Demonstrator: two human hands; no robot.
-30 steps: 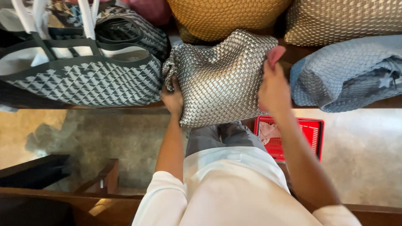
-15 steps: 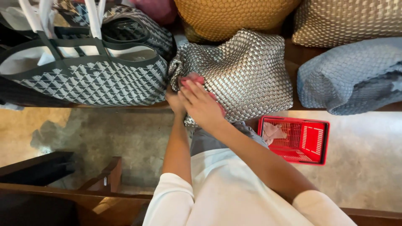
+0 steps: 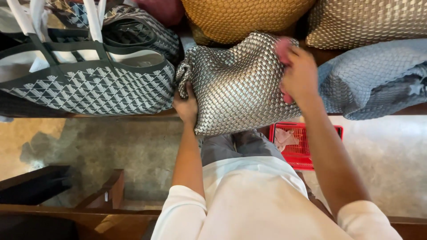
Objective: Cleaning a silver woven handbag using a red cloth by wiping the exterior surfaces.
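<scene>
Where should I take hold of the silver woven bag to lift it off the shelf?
Take the silver woven bag by its two side edges, coming from the front. It overhangs the shelf edge, soft and slumped, with no handle showing. The left hand already holds the lower left edge, the right hand the upper right.

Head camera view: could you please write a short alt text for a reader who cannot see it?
A person's left hand and right hand grip a silver woven bag on a wooden shelf, between a patterned tote and a blue woven bag. A red basket sits on the floor below.
</scene>
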